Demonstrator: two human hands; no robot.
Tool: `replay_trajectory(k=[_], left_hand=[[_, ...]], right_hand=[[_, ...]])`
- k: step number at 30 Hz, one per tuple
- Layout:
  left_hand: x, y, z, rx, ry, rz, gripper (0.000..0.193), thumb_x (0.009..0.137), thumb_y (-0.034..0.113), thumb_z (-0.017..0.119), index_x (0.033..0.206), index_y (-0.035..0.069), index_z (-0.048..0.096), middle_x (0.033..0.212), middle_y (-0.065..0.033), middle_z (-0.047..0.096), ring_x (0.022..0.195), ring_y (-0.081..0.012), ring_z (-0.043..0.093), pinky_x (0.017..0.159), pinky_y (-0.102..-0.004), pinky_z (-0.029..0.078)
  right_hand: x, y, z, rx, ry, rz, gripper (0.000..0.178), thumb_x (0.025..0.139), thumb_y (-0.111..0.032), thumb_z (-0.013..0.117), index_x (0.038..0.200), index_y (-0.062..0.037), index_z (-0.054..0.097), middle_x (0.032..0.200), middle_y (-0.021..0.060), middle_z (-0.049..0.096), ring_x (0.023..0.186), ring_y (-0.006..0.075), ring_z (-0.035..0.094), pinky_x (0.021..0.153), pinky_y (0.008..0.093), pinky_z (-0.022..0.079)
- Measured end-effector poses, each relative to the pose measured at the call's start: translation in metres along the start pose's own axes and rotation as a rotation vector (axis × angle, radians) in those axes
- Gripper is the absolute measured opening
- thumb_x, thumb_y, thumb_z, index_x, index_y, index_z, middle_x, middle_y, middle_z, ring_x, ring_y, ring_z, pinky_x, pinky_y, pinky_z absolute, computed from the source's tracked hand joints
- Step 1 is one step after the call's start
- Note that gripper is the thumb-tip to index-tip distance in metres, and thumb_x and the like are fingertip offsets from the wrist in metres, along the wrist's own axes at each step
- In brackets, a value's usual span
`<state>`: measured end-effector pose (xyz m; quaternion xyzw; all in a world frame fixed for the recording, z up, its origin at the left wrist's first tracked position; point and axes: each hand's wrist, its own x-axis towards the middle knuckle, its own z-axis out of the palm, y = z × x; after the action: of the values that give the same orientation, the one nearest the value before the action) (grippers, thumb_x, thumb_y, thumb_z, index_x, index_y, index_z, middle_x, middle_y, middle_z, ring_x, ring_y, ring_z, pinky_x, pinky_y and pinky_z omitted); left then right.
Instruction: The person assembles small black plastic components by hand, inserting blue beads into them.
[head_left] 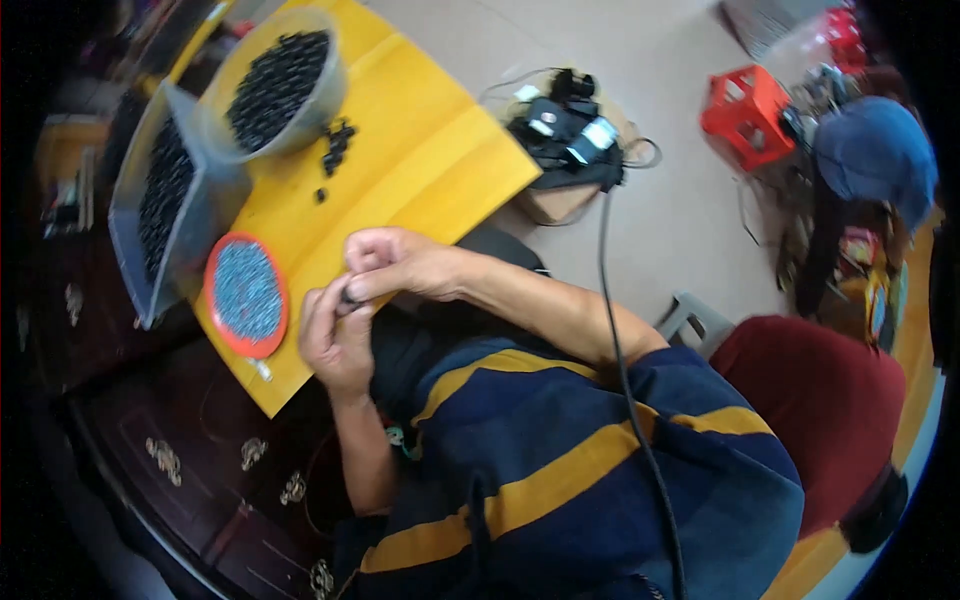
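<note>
Over the near edge of the yellow table [410, 130], my two hands meet around a small dark piece [349, 297]. My left hand [338, 345] pinches it between thumb and fingers. From the other side my right hand [400, 268] presses its thumb and fingertips onto the same piece; its shape is mostly hidden by the fingers. Left of my hands lies an orange-red plate [283, 318] full of tiny blue-grey metal parts. Several loose black pieces [336, 150] are scattered on the table beyond my hands.
A round clear tub [335, 90] and a wedge-shaped clear bin [210, 190] hold many black pieces at the far left. A black cable [605, 260] hangs across the view. Right are electronics on a box [560, 130], an orange-red crate [748, 115] and a person in a blue cap [875, 150].
</note>
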<state>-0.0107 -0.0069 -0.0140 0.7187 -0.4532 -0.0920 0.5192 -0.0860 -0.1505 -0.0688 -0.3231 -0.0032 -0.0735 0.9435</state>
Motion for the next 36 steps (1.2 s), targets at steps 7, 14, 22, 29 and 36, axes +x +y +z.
replay_trajectory(k=[7,14,22,29,36], left_hand=[[-0.001,0.01,-0.007,0.017,0.05,0.069,0.03,0.085,0.016,0.077,0.109,0.0,0.07,0.079,-0.0074,0.06,0.069,-0.0185,0.057,0.064,-0.0294,0.047],[-0.012,0.011,-0.016,-0.052,0.103,0.061,0.03,0.085,0.015,0.078,0.109,0.0,0.07,0.076,-0.0054,0.058,0.065,-0.0145,0.054,0.061,-0.0266,0.046],[-0.018,0.007,-0.027,-0.145,0.078,0.07,0.036,0.086,0.019,0.078,0.115,0.0,0.069,0.078,-0.0051,0.059,0.065,-0.0137,0.056,0.06,-0.0261,0.046],[-0.016,0.022,-0.045,0.027,0.062,0.196,0.036,0.087,0.024,0.077,0.112,0.0,0.07,0.078,-0.0081,0.062,0.061,-0.0168,0.059,0.056,-0.0279,0.047],[-0.021,0.04,-0.048,0.09,0.113,0.241,0.032,0.087,0.021,0.076,0.111,0.001,0.07,0.076,-0.0074,0.061,0.06,-0.0188,0.059,0.056,-0.0301,0.047]], right_hand=[[-0.009,-0.014,0.027,0.015,0.065,0.022,0.024,0.089,-0.013,0.075,0.088,-0.0115,0.051,0.081,-0.0009,0.062,0.074,0.0083,0.06,0.065,0.0222,0.047],[-0.008,-0.019,0.04,0.017,-0.031,0.079,0.018,0.093,-0.012,0.072,0.092,-0.0093,0.054,0.087,0.0017,0.065,0.081,0.0085,0.062,0.072,0.0227,0.051],[-0.003,-0.014,0.045,0.007,-0.021,0.131,0.027,0.089,-0.013,0.076,0.09,-0.0109,0.049,0.085,0.0023,0.065,0.078,0.01,0.062,0.069,0.0241,0.049],[0.001,-0.015,0.056,-0.02,-0.101,0.14,0.032,0.088,-0.015,0.078,0.09,-0.0116,0.046,0.085,0.0014,0.064,0.078,0.009,0.061,0.065,0.0221,0.046],[-0.008,-0.027,0.076,-0.083,-0.109,0.123,0.032,0.087,-0.016,0.079,0.085,-0.0121,0.047,0.081,-0.0026,0.059,0.072,0.0063,0.054,0.065,0.0211,0.041]])
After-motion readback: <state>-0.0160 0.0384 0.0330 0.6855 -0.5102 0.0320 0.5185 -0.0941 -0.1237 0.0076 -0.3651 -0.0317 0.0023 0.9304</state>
